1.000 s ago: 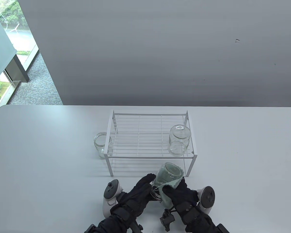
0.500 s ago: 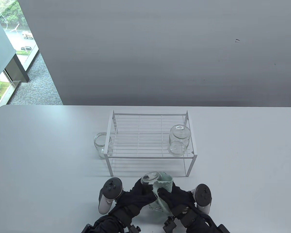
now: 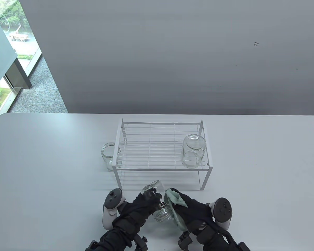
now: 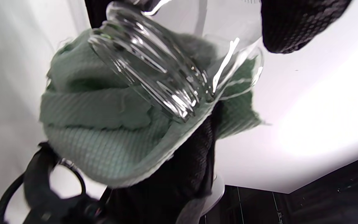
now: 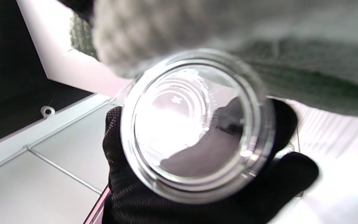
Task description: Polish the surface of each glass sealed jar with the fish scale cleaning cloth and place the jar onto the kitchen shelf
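Near the table's front edge my left hand (image 3: 148, 199) grips a clear glass jar (image 3: 159, 201), tilted with its base up and to the left. Its threaded mouth (image 4: 154, 71) points down toward me. My right hand (image 3: 183, 201) holds the pale green cloth (image 3: 172, 199) against the jar's right side. In the right wrist view I look straight into the jar's mouth (image 5: 194, 124), with the left glove (image 5: 197, 199) wrapped behind it and the cloth (image 5: 291, 71) above. A second jar (image 3: 194, 154) stands upside down on the white wire shelf (image 3: 151, 138), at its right end.
A third jar (image 3: 110, 156) stands upright on the table against the shelf's left front leg. The shelf's front rail runs just beyond my hands. The grey table (image 3: 264, 170) stretches wide on both sides; a wall rises behind it.
The jar's base has swung from upper right to upper left in my left hand. The cloth has slid off the base to the jar's right side. Both hands drifted slightly left.
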A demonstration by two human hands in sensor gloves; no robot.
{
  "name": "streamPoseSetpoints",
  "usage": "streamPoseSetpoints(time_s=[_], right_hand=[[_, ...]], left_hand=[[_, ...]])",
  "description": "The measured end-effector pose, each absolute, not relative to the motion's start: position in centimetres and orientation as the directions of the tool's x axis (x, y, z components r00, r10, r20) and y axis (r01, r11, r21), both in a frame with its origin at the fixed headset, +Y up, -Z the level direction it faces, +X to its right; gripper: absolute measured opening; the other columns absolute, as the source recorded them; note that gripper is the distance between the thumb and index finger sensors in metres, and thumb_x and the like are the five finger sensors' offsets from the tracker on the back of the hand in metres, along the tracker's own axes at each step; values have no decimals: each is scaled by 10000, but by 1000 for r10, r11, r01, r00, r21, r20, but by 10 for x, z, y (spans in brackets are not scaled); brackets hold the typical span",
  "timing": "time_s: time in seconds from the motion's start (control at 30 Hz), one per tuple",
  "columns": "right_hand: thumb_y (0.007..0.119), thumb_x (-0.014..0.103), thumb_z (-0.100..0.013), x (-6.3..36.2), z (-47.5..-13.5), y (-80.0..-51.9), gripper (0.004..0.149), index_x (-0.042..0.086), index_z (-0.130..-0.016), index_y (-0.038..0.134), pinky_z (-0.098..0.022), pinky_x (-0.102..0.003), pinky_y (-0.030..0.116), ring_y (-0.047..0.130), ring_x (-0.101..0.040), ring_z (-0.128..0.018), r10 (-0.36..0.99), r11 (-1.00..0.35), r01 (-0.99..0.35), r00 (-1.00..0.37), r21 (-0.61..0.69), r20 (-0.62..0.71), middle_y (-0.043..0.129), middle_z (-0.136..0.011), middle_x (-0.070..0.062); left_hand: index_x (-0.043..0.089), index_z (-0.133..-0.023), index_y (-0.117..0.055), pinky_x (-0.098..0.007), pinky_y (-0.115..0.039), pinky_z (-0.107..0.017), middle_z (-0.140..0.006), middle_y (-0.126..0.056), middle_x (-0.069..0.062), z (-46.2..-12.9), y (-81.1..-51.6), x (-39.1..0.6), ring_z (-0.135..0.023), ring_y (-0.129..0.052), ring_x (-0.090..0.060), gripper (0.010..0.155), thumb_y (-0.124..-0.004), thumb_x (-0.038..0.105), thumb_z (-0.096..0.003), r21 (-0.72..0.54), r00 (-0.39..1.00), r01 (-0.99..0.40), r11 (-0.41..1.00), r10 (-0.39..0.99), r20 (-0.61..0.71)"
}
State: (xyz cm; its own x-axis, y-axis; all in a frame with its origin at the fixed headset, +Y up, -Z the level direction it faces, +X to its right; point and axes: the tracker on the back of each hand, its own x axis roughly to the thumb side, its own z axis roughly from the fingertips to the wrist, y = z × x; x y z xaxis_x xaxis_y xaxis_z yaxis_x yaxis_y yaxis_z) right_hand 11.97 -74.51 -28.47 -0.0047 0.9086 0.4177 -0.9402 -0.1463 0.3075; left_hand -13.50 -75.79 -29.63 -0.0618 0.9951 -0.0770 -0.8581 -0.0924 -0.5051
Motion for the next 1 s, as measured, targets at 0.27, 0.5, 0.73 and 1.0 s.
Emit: streamPoseSetpoints(time_s=[0.27,0.5,0.73,1.0], right_hand=[[739,193,-509,123,-290,-748,493,-62,-931,731,-475,-679,623,878,-557,-601,868,-350,-873,-167,339,467,767,-800,-383],[739,188,-508,131,-297,-755,494,-73,-926,733,-465,-673,635,893,-552,-580,872,-403,-852,-246,334,423,780,-784,-386],[738,187,-507,137,-299,-754,495,-79,-924,733,-460,-669,642,900,-545,-571,862,-431,-844,-280,320,422,788,-777,-384],[738,187,-507,140,-301,-753,496,-81,-924,732,-457,-667,645,904,-545,-566,855,-446,-838,-296,314,425,791,-772,-386]], left_hand=[[-7,-1079,-254,-617,-455,-731,-1085,-519,-230,-302,-707,-159,-949,-739,-430,1116,-836,702,-444,-294,122,-934,203,955,272],[21,-1084,-279,-622,-474,-724,-1095,-540,-218,-321,-661,-148,-952,-757,-457,1107,-866,678,-415,-63,335,-909,412,812,477],[21,-1082,-278,-663,-488,-697,-1096,-535,-223,-362,-647,-123,-956,-750,-480,1103,-878,659,-412,30,459,-865,500,768,448],[3,-1076,-301,-684,-507,-660,-1072,-565,-254,-387,-653,-104,-912,-773,-518,1095,-886,648,-412,58,551,-816,575,744,377]])
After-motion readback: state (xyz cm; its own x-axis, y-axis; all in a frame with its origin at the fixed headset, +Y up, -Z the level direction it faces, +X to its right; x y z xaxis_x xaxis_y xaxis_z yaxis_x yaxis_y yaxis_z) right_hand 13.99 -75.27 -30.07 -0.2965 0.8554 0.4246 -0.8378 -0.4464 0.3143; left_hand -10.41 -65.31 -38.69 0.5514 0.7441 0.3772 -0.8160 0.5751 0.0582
